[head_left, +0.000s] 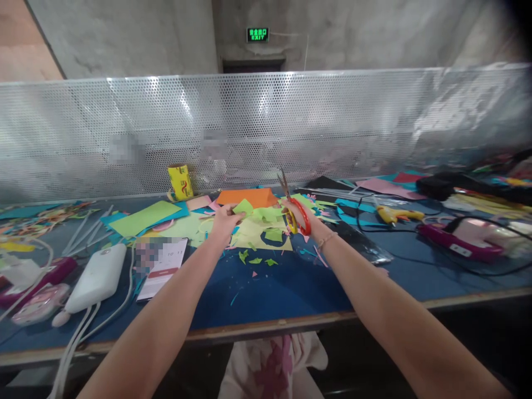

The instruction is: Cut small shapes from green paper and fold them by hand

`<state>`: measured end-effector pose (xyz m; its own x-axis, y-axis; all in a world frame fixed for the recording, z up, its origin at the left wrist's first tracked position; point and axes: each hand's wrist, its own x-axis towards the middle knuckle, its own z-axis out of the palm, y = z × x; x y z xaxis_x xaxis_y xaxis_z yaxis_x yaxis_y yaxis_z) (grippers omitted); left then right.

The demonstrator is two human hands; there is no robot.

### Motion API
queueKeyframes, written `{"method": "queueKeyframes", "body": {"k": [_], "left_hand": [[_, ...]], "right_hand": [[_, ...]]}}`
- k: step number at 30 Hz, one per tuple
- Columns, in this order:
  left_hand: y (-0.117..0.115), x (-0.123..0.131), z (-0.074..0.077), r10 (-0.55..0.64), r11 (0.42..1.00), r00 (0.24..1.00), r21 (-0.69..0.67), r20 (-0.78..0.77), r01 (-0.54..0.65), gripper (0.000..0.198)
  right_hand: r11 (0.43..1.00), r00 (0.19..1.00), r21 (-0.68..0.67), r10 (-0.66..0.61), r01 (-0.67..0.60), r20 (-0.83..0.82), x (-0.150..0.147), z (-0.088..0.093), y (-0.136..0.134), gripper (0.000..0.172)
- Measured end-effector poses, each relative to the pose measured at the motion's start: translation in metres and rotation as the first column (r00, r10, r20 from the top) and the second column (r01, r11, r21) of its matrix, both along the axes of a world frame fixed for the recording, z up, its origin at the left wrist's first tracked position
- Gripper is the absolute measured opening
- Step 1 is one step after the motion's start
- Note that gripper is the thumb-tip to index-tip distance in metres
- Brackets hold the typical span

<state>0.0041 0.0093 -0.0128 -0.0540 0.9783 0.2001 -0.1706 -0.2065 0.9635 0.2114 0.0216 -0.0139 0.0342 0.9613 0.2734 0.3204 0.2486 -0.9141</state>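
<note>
Green paper (243, 206) pinched in my left grip (225, 220), right grip (298, 213) clutching red-handled scissors (286, 188), scraps (271, 262) all over the counter (286, 302) lol

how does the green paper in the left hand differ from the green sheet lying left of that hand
The held paper is gripped by the left hand, while the green sheet lies on the table side, overlapping blue paper. The held paper looks smaller and irregular in outline; the green sheet looks larger, with straight edges. Both are light, yellowish green.
</note>
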Motion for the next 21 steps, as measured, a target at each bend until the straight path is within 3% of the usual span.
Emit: {"method": "queueKeyframes", "body": {"k": [7, 21], "left_hand": [[-0.004, 0.003, -0.002, -0.032, 0.998, 0.984, 0.04, -0.175, 0.04, 0.016], [-0.019, 0.015, 0.004, -0.222, 0.975, 0.971, -0.011, -0.087, 0.222, 0.031]], "right_hand": [[0.976, 0.973, -0.001, 0.219, -0.22, -0.067, -0.021, 0.004, -0.017, 0.033], [0.978, 0.971, 0.094, 0.196, -0.184, -0.136, -0.038, 0.007, -0.03, 0.026]]}}
